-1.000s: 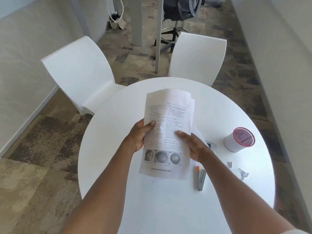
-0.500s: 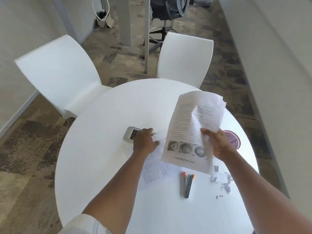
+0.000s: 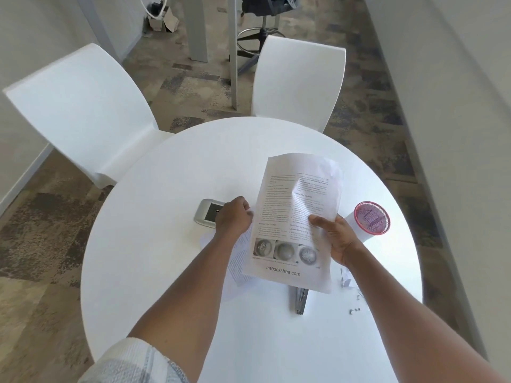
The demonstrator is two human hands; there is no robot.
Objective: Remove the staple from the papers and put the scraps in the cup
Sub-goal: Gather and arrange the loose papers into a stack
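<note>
Creased matt paper sheet (image 3: 296, 217), smooth glossy white table (image 3: 166, 258), probably metal staple remover (image 3: 300, 301).

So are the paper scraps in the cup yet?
No: paper scraps lie on the table by the right forearm, apart from the cup, while the right hand holds a printed sheet.

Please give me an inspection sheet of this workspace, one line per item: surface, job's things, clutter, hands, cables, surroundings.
Surface: round white table.
Job's things: printed sheet held up; second sheet flat beneath; cup on its side, at right; staple remover partly hidden under the held sheet; scraps loose on table.
Clutter: grey device.
Hands: right hand grips printed sheet; left hand closed by sheet's left edge, grip unclear.
Cables: white cable on floor, far left.
Surroundings: two white chairs, stool, carpet.
</note>
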